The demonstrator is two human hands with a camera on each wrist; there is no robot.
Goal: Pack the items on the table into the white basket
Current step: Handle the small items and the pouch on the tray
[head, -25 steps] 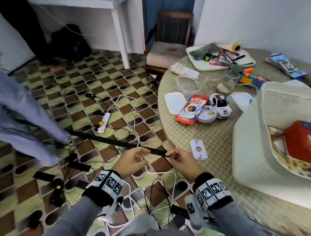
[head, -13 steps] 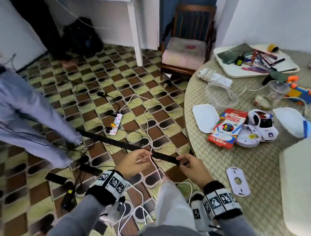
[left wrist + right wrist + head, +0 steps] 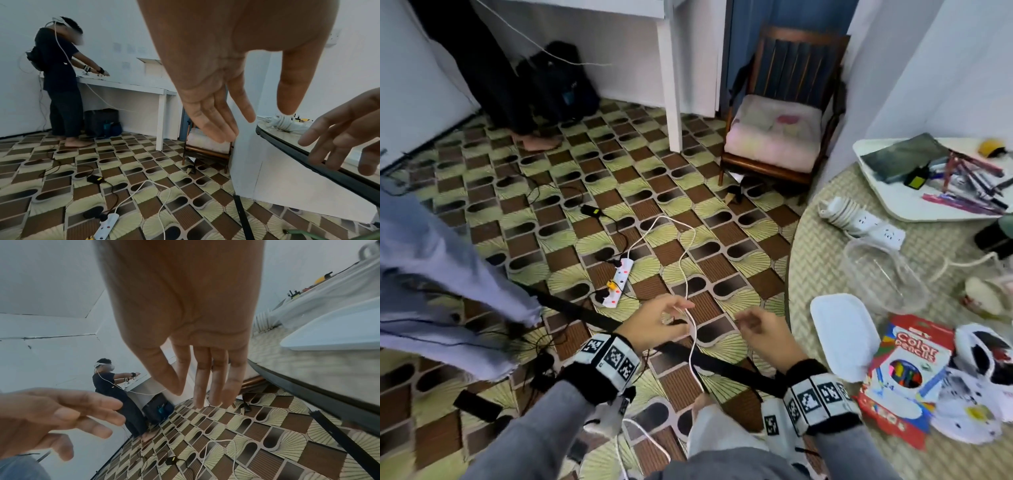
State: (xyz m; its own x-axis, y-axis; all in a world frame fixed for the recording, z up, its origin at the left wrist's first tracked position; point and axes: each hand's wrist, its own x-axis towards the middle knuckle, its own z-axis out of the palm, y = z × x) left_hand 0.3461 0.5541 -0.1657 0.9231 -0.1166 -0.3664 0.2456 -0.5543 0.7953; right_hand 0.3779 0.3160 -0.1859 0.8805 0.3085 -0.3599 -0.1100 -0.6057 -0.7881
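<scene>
While held over the floor, both hands (image 3: 657, 325) (image 3: 763, 334) hang relaxed, fingers loose, gripping nothing.

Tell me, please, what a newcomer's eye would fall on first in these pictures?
Probably the two bare hands, left hand and right hand, open over the patterned brown-and-green tiled floor beside the round woven-topped table. Next, the bright red cardboard box of colour pencils on the table's near right, by a white-and-black toy car.
</scene>
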